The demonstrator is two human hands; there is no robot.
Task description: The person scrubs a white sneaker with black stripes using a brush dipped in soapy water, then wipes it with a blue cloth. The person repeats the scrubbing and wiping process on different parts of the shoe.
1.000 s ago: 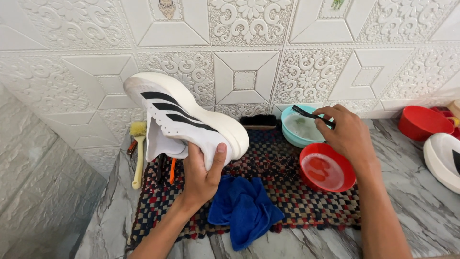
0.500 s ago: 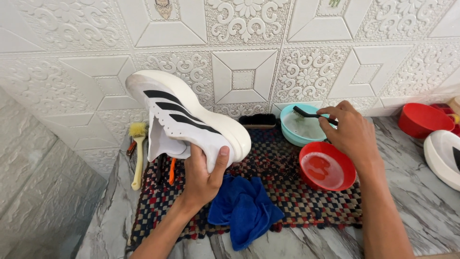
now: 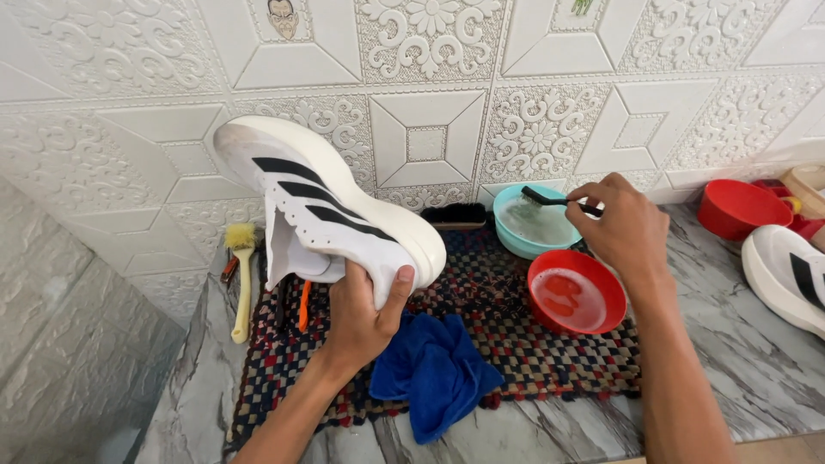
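Note:
My left hand grips a white sneaker with black stripes by its heel and holds it tilted above a woven checkered mat. My right hand holds a small black-handled brush, whose bristles hang over a teal bowl of cloudy water. Just below that hand sits a red bowl on the mat. A crumpled blue cloth lies at the mat's front edge.
A yellow-bristled brush and an orange-handled tool lie at the left of the marble counter. A black scrub brush rests by the wall. At the right stand a second white sneaker and a red bowl.
The right hand has dipped the small brush lower towards the teal bowl. The sneaker has stayed almost still in the left hand.

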